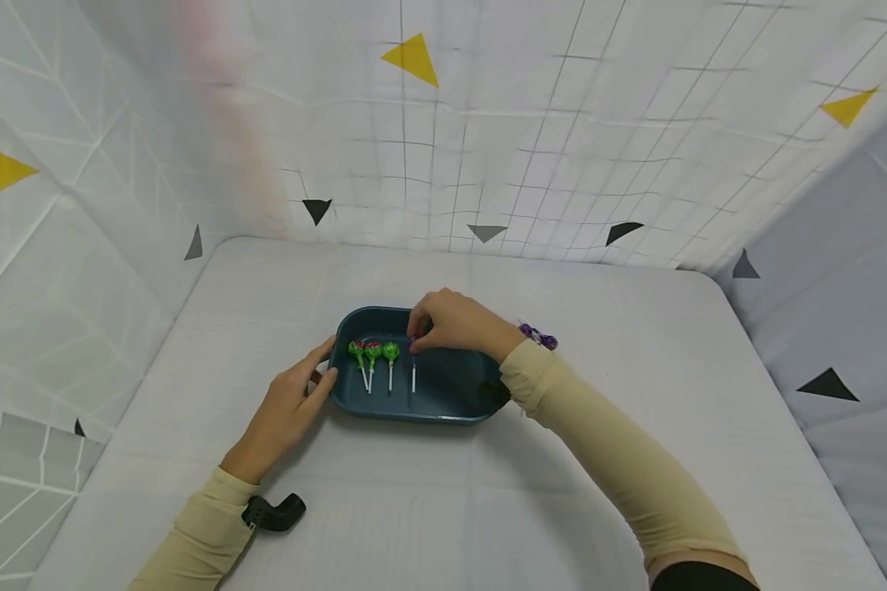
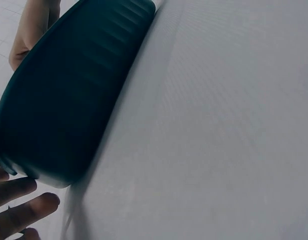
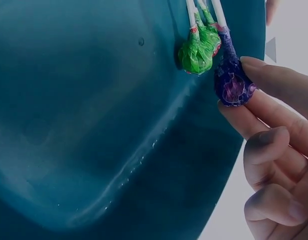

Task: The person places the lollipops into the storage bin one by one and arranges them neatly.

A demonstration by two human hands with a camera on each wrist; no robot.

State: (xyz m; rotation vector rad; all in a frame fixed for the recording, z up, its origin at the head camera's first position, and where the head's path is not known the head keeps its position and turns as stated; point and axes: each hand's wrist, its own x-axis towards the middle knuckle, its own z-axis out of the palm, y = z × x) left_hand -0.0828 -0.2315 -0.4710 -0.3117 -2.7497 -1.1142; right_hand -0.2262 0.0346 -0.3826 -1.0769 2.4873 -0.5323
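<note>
A purple-wrapped lollipop (image 3: 234, 82) is pinched by its head between thumb and fingertips of my right hand (image 1: 458, 322). Its white stick (image 1: 414, 379) points toward the near side, over the floor of a blue-green tray (image 1: 451, 390). To its left, three green-wrapped lollipops (image 1: 390, 353) lie side by side in the tray, sticks toward me. My left hand (image 1: 288, 410) rests at the tray's left end, fingers spread and touching the rim. From the left wrist, the tray's outer wall (image 2: 68, 95) shows beside the fingertips (image 2: 46, 202).
Several purple-wrapped lollipops (image 1: 540, 336) lie on the white-covered table (image 1: 621, 328) to the right of the tray, partly hidden by my right wrist. A black band with a device (image 1: 275, 513) is on my left wrist. White sheets (image 1: 488, 148) rise behind the table.
</note>
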